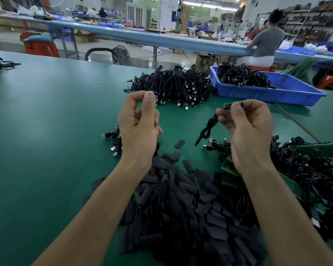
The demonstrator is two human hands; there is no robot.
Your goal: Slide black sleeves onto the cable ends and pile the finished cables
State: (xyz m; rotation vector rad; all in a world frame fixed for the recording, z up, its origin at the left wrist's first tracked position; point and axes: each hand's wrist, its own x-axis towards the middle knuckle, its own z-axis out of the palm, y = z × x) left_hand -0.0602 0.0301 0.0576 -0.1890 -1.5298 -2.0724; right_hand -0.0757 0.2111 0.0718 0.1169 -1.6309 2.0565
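Nearest, a heap of black sleeves (181, 208) is spread on the green table (46, 150). Above it, the left hand (140, 121) is held with thumb and forefinger pinched on a small dark piece, judged to be one sleeve (155, 92); little of it shows. The right hand (246, 129) is clamped by thumb and fingertips on the end of one cable (208, 129), whose length hangs below. The hands are apart, and the sleeve is not yet on. For a clean fit, the sleeve mouth is best squeezed open and lined up square with the cable end, which is gripped short so that it cannot bend. Counts: hands 2; cable in hand 1; sleeve in hand 1; heaped sleeves too many to count. Cable stocks 4: near-right heap (306, 169), small cluster (114, 140) behind the left hand, far heap (173, 85), and the load in the single blue tray (267, 93).
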